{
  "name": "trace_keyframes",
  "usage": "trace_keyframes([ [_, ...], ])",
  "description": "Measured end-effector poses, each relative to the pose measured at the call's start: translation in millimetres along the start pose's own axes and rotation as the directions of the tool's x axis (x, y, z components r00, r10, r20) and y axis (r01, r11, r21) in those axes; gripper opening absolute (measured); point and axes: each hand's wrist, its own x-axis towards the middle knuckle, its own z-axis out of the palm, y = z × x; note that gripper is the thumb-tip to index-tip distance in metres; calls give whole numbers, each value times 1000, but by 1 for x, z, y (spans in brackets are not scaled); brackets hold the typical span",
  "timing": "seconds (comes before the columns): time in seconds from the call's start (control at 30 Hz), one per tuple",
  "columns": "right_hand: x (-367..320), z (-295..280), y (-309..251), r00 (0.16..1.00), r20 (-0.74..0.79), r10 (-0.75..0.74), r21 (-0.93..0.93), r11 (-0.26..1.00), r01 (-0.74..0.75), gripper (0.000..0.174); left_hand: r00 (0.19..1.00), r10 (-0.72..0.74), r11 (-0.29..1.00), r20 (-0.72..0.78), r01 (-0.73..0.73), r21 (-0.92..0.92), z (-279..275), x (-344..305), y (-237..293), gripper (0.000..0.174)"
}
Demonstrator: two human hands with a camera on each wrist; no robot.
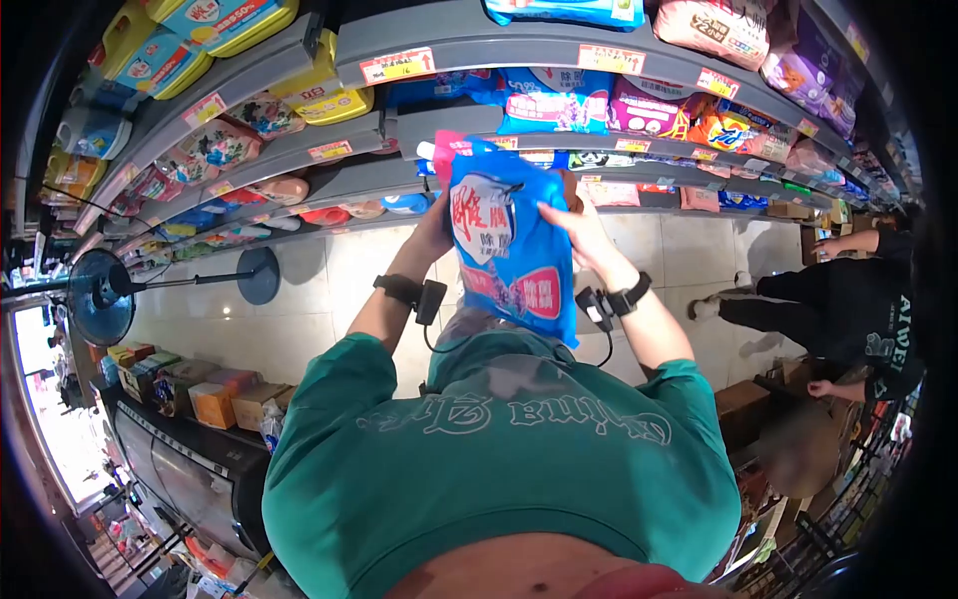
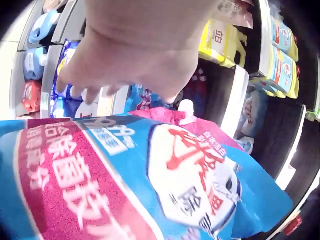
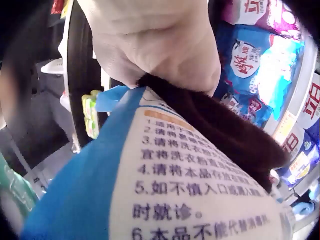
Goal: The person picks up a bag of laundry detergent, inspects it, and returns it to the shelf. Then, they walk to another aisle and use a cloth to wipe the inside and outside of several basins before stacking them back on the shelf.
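A blue and pink bag of laundry powder [image 1: 509,240] is held up in front of the chest, its printed front facing the head camera. My left hand [image 1: 435,232] holds it by the left edge, the fingers mostly hidden behind it in the head view. On the opposite edge my right hand [image 1: 587,238] grips the bag, thumb over the front. A dark brown cloth [image 3: 220,130] is in the right hand too, lying against the bag's back beside the printed instructions. In the left wrist view, a white cap [image 2: 186,106] shows at the bag's pink top edge.
Curved shelves [image 1: 479,55] hold more detergent bags and jugs ahead. A standing fan [image 1: 100,297] is at the left. Another person in dark clothes [image 1: 848,309] stands at the right. Boxes [image 1: 215,399] sit on a dark counter behind on the left.
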Motion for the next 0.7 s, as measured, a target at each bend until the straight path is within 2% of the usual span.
trace_keyframes([
  [0.03, 16, -4, -4, 995, 14, -97, -108, 989, 97, 47, 998, -21, 1000, -63, 22, 14, -7, 6, 5, 56],
  [0.07, 31, -6, -8, 999, -10, -52, -78, 996, 51, 49, 991, -42, 999, -124, 46, 28, -14, 13, 12, 54],
  [0.1, 54, -14, -7, 984, -16, -180, -229, 958, 171, 47, 950, -43, 997, -310, 60, 47, -15, 23, 25, 52],
  [0.13, 78, -24, -2, 953, -5, -302, -376, 884, 278, 45, 949, 42, 999, -311, -38, 16, -41, 43, 31, 50],
  [0.17, 100, -29, -1, 929, 4, -370, -518, 794, 318, 46, 930, 150, 988, -336, -128, 87, -58, 62, 45, 48],
  [0.2, 124, -33, 0, 902, 23, -432, -648, 680, 342, 46, 829, 152, 976, -538, -40, 214, -27, 59, 77, 47],
  [0.23, 153, -41, 5, 873, -2, -487, -769, 559, 310, 47, 845, 341, 921, -411, -212, 327, -41, 73, 89, 46],
  [0.27, 177, -43, 5, 841, -16, -541, -869, 423, 256, 48, 739, 525, 820, -423, -305, 484, -18, 73, 111, 44],
  [0.3, 189, -26, -4, 814, -109, -570, -904, 398, 157, 48, 709, 642, 722, -292, -431, 541, -22, 87, 129, 42],
  [0.33, 202, -6, -12, 773, -203, -601, -924, 379, 51, 47, 675, 639, 708, -368, -329, 625, -16, 94, 151, 39],
  [0.37, 233, -6, -9, 696, -141, -704, -893, 393, 217, 45, 643, 596, 732, -481, -188, 655, -1, 101, 172, 39],
  [0.4, 263, -9, -6, 597, -90, -797, -845, 378, 378, 43, 458, 787, 598, -414, -398, 696, -1, 122, 181, 33],
  [0.43, 281, -6, -11, 562, -63, -825, -850, 340, 403, 43, 467, 791, 596, -395, -444, 669, -6, 131, 194, 33],
  [0.57, 305, 11, -27, 623, 0, -782, -953, 189, 238, 41, 569, 747, 655, -344, -542, 526, -31, 141, 213, 29],
  [0.7, 309, 20, -22, 658, 55, -751, -992, 35, 122, 40, 660, 697, 706, -281, -563, 430, -37, 144, 206, 25],
])
